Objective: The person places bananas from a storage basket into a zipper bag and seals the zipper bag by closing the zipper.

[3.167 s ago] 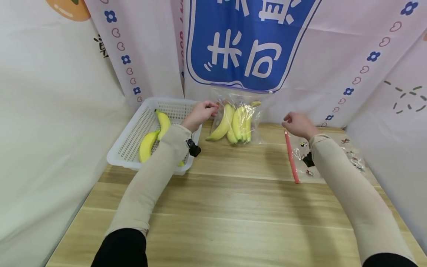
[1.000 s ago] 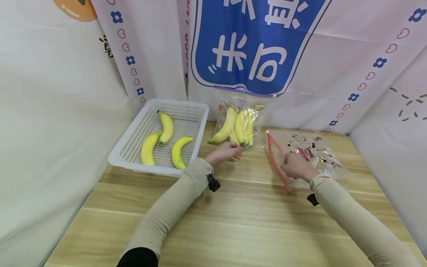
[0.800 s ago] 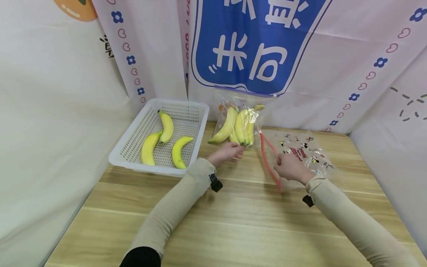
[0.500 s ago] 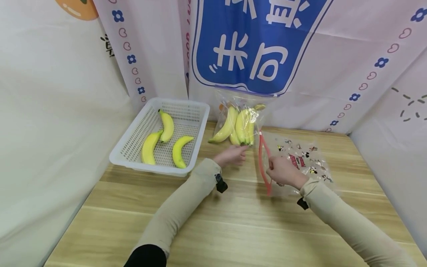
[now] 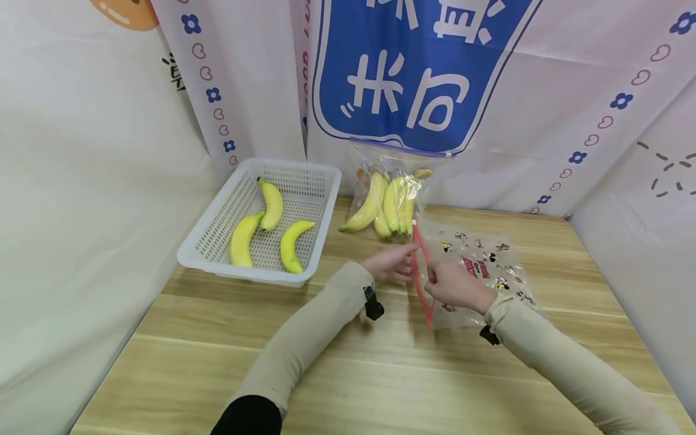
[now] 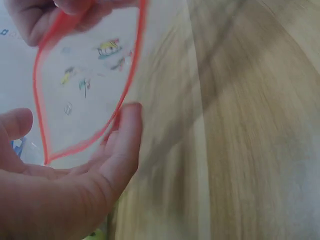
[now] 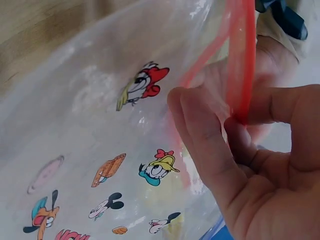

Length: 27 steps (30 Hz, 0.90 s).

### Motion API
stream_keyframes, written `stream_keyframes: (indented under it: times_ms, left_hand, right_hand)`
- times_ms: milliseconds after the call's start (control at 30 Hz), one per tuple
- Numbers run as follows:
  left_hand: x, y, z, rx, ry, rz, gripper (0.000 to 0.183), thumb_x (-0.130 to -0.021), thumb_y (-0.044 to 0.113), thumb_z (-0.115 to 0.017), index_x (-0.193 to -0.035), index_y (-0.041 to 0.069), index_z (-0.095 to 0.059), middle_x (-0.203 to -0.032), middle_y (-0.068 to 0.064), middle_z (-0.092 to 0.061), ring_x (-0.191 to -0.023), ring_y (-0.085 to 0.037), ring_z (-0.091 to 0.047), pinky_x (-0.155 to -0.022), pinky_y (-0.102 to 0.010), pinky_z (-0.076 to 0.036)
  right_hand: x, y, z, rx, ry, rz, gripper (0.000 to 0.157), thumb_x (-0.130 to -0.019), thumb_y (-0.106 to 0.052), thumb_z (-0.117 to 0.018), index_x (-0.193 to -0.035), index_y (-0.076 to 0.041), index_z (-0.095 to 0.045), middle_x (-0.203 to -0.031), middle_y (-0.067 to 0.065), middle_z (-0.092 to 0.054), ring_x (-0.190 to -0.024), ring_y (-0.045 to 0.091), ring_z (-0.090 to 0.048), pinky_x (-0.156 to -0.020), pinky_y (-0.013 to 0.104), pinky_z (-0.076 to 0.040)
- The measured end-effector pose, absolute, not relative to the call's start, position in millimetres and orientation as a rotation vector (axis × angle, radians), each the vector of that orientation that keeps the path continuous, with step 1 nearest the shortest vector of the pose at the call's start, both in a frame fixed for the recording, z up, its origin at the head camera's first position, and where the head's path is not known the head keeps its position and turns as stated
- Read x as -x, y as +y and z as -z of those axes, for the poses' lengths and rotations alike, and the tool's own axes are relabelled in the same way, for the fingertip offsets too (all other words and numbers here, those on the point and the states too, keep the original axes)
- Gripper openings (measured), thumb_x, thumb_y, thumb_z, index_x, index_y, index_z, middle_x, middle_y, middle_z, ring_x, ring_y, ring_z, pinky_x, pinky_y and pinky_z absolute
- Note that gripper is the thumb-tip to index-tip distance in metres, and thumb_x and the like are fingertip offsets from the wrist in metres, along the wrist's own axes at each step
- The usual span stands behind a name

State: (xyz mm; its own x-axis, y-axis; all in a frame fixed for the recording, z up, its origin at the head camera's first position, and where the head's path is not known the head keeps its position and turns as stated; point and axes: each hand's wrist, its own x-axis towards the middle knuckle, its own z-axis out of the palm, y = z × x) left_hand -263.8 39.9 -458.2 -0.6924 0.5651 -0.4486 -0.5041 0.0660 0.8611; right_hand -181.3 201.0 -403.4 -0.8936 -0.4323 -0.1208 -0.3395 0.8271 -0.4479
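My right hand (image 5: 454,284) pinches the red zip edge of a clear zip-lock bag (image 5: 495,275) printed with small cartoon figures. The right wrist view shows thumb and finger meeting on that red edge (image 7: 242,60). The mouth of the bag gapes, as the left wrist view shows. My left hand (image 5: 391,263) is at the mouth's left side. Its fingers (image 6: 127,135) are nearly straight and lie along the outside of the red edge, with the thumb (image 6: 17,122) held apart on the other side.
A white perforated basket (image 5: 190,257) at the left holds three bananas (image 5: 292,244). Behind my hands, a second clear bag (image 5: 394,158) with several bananas (image 5: 370,202) leans against the printed cloth backdrop (image 5: 505,121). Everything stands on a wooden table (image 5: 380,374).
My right hand has come down onto the zip-lock bag, gripped its red edge and drawn it left. My left hand has moved from beside the banana bag to the mouth, which now gapes.
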Motion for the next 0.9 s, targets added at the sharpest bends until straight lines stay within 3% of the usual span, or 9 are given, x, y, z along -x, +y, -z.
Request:
stream_keyframes:
  times_ms: [133, 267, 367, 567, 733, 900]
  left_hand:
    - [263, 43, 455, -0.066, 1.602, -1.737, 0.039, -0.097, 0.041, -0.048, -0.105, 0.006, -0.061, -0.104, -0.017, -0.066, -0.1, -0.029, -0.063, -0.086, -0.041, -0.051]
    - [262, 43, 453, -0.059, 1.691, -1.721, 0.032, -0.096, 0.037, -0.052, -0.084, 0.009, -0.062, -0.08, -0.008, -0.067, -0.071, -0.018, -0.065, -0.079, -0.038, -0.054]
    - [263, 43, 453, -0.064, 1.719, -1.737, 0.027, -0.097, 0.028, -0.052, -0.082, 0.007, -0.061, -0.072, -0.006, -0.064, -0.062, -0.015, -0.061, -0.074, -0.034, -0.055]
    - [263, 39, 450, -0.026, 1.732, -1.8, 0.018, -0.095, 0.013, -0.052, -0.088, -0.001, -0.061, -0.07, -0.008, -0.062, -0.06, -0.016, -0.06, -0.058, -0.025, -0.053]
    - [265, 33, 442, -0.001, 1.76, -1.85, 0.017, -0.095, 0.011, -0.054, -0.098, -0.005, -0.06, -0.074, -0.007, -0.06, -0.061, -0.016, -0.059, -0.06, -0.025, -0.054]
    - [267, 25, 431, -0.069, 1.803, -1.849, 0.019, -0.097, 0.013, -0.053, -0.097, -0.004, -0.06, -0.074, -0.006, -0.061, -0.063, -0.015, -0.061, -0.069, -0.03, -0.056]
  right_hand:
    - [181, 199, 405, 0.637, 2.77, 0.606, 0.014, -0.08, -0.004, -0.058, -0.071, -0.01, -0.049, -0.057, 0.0, -0.048, -0.046, 0.01, -0.047, -0.042, 0.025, -0.039]
    - [181, 198, 407, 0.713, 2.739, 0.554, 0.016, -0.08, -0.006, -0.061, -0.071, -0.013, -0.05, -0.058, -0.003, -0.048, -0.047, 0.009, -0.046, -0.042, 0.024, -0.041]
    - [181, 197, 408, 0.754, 2.724, 0.507, 0.017, -0.081, -0.007, -0.062, -0.07, -0.014, -0.051, -0.057, -0.005, -0.048, -0.047, 0.007, -0.046, -0.042, 0.023, -0.04]
    - [181, 197, 409, 0.796, 2.691, 0.488, 0.012, -0.084, -0.011, -0.064, -0.075, -0.014, -0.056, -0.06, -0.005, -0.05, -0.049, 0.008, -0.047, -0.044, 0.024, -0.042]
    - [183, 200, 410, 0.748, 2.59, 0.585, 0.02, -0.092, -0.026, -0.062, -0.077, -0.013, -0.059, -0.058, -0.005, -0.053, -0.046, 0.008, -0.05, -0.042, 0.024, -0.042]
    - [189, 197, 401, 0.699, 2.597, 0.644, 0.039, -0.094, -0.04, -0.056, -0.064, -0.015, -0.053, -0.05, -0.007, -0.045, -0.042, 0.006, -0.041, -0.04, 0.022, -0.033]
